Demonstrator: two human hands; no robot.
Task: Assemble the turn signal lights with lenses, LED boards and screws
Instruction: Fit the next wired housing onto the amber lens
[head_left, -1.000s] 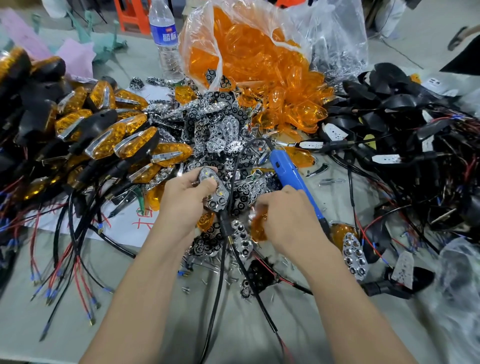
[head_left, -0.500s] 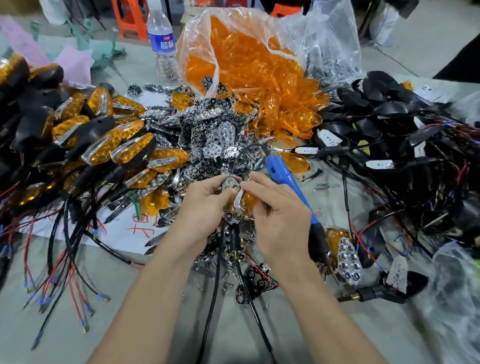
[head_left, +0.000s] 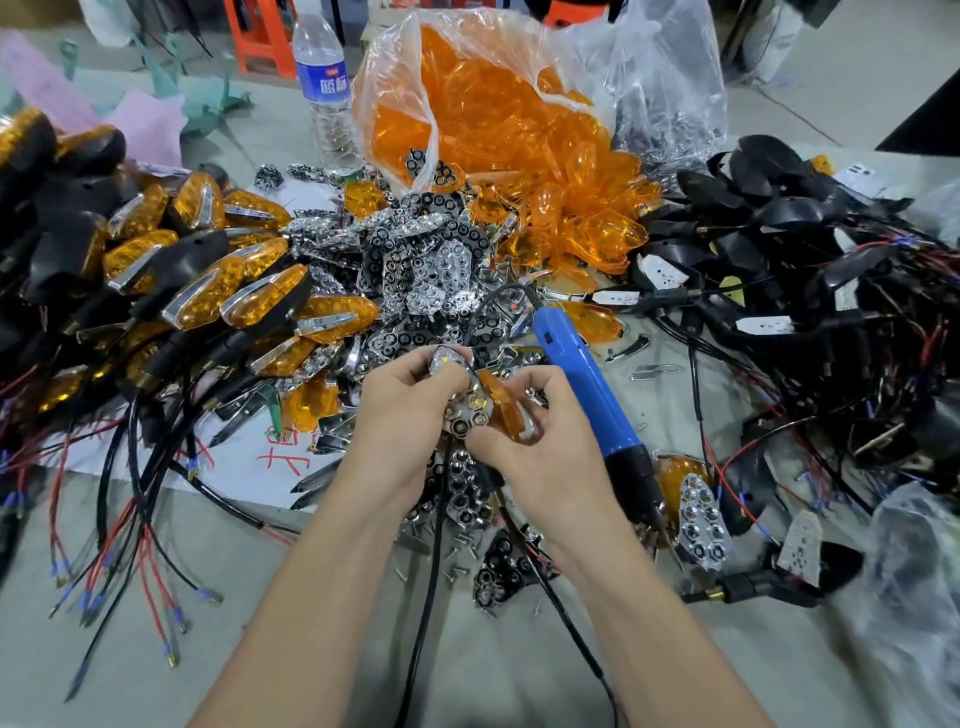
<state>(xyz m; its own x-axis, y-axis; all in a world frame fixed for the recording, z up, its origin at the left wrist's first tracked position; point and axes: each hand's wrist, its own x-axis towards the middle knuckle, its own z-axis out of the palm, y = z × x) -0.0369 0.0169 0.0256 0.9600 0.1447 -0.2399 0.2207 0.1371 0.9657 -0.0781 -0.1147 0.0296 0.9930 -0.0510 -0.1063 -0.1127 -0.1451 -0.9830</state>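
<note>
My left hand (head_left: 402, 415) grips a chrome reflector piece (head_left: 457, 384) with hexagonal cells above the middle of the table. My right hand (head_left: 540, 447) pinches an orange lens (head_left: 506, 408) and holds it against the right side of that reflector. Behind my hands lies a heap of chrome reflectors (head_left: 431, 270). Loose screws (head_left: 457, 561) are scattered on the table under my wrists. A blue electric screwdriver (head_left: 587, 384) lies slanted just right of my right hand, untouched.
Finished amber lights with black housings (head_left: 171, 280) are piled at the left with trailing wires. A clear bag of orange lenses (head_left: 488, 114) and a water bottle (head_left: 324, 88) stand at the back. Black housings with wired boards (head_left: 810, 270) crowd the right.
My left hand lifted the reflector off the pile and my right hand brought the orange lens up from lower right; the two pieces have come together between my hands.
</note>
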